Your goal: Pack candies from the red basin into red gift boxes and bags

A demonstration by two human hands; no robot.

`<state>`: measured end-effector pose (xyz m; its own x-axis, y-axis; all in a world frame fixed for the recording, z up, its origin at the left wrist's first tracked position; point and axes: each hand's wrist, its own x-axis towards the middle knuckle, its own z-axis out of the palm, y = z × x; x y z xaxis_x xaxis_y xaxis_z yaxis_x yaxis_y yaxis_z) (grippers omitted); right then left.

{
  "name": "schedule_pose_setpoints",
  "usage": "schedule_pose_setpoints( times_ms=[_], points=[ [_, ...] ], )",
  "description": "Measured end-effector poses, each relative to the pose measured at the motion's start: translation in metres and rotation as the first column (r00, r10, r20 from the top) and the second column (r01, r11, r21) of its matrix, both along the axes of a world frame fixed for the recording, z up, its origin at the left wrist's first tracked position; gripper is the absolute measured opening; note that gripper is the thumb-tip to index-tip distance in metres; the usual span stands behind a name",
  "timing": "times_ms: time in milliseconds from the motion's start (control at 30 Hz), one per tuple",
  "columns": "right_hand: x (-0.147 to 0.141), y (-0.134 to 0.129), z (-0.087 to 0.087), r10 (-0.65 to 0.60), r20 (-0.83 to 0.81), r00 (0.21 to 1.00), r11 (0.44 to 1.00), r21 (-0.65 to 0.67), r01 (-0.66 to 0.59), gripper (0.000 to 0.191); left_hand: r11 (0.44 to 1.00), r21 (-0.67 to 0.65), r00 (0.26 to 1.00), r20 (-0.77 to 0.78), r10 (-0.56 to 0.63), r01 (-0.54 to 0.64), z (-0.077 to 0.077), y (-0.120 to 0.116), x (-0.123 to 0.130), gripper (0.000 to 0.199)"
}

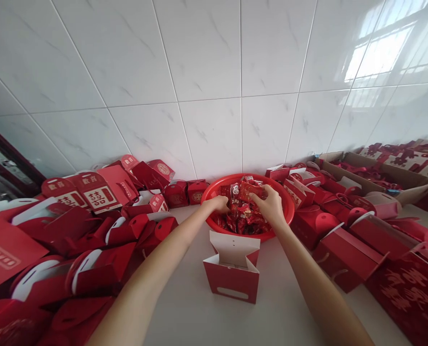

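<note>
A red plastic basket (289, 204) full of shiny red wrapped candies (245, 218) stands against the wall in front of me. My left hand (221, 204) reaches in over its left side, with curled fingers down among the candies; the fingertips are hidden. On the right of the basket, my right hand (270, 203) pinches a flat red packet (249, 191) between thumb and fingers, just above the other sweets. Between my forearms an open red gift box (232, 280) with a white inside stands upright on the table, its flaps raised. Neither hand touches it.
Many red gift boxes (91, 276) crowd the left of the white table (195, 307). More red boxes (347, 252) fill the right side. A cardboard carton (412, 190) holding red items lies at the back right. Behind runs a tiled wall (210, 129).
</note>
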<state>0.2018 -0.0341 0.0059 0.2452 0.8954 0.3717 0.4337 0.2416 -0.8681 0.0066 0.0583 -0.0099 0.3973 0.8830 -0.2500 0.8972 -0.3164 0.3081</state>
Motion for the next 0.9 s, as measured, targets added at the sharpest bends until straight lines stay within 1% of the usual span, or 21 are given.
schedule_pose_setpoints(
  times_ms=[100, 233, 333, 467, 500, 600, 700, 800, 833, 900],
  points=[
    [0.000, 0.000, 0.000, 0.001, 0.006, 1.000, 1.000, -0.001, -0.001, 0.022, 0.993, -0.105, 0.998, 0.006, 0.063, -0.062, -0.002, 0.000, 0.001, 0.037],
    [0.000, 0.000, -0.001, -0.023, 0.016, 1.000, 1.000, -0.004, 0.024, 0.020, 0.988, -0.100, 0.989, 0.085, 0.125, -0.116, 0.003, -0.002, -0.002, 0.035],
    [0.001, 0.001, 0.000, -0.053, 0.019, 0.998, 0.999, -0.004, 0.053, 0.021, 0.989, -0.076, 0.976, 0.174, 0.135, -0.123, 0.013, -0.006, -0.005, 0.036],
    [0.001, 0.002, 0.000, -0.069, 0.022, 0.997, 0.997, -0.015, 0.070, 0.024, 0.994, -0.053, 0.944, 0.313, 0.109, -0.097, 0.032, -0.014, -0.010, 0.031],
    [0.001, 0.003, 0.000, -0.067, 0.022, 0.998, 0.998, -0.020, 0.067, 0.024, 0.995, -0.050, 0.935, 0.340, 0.101, -0.089, 0.036, -0.016, -0.012, 0.033],
    [0.001, 0.003, -0.002, -0.048, 0.015, 0.999, 0.998, -0.035, 0.048, 0.020, 0.997, -0.054, 0.918, 0.390, 0.073, -0.056, 0.046, -0.022, -0.016, 0.048],
    [0.002, 0.004, -0.004, -0.036, 0.008, 0.999, 0.999, -0.037, 0.036, 0.018, 0.998, -0.052, 0.924, 0.379, 0.052, -0.035, 0.052, -0.024, -0.019, 0.055],
    [0.003, 0.005, -0.005, -0.039, 0.009, 0.999, 0.999, -0.034, 0.040, 0.019, 0.999, -0.014, 0.949, 0.313, 0.050, -0.048, 0.056, -0.024, -0.019, 0.059],
    [0.003, 0.005, -0.005, -0.041, 0.011, 0.999, 0.999, -0.034, 0.042, 0.019, 0.999, 0.002, 0.956, 0.290, 0.044, -0.047, 0.058, -0.023, -0.019, 0.057],
    [0.003, 0.006, -0.006, -0.045, 0.014, 0.999, 0.998, -0.032, 0.045, 0.019, 0.999, 0.030, 0.967, 0.254, 0.021, -0.029, 0.062, -0.023, -0.018, 0.044]
  ],
)
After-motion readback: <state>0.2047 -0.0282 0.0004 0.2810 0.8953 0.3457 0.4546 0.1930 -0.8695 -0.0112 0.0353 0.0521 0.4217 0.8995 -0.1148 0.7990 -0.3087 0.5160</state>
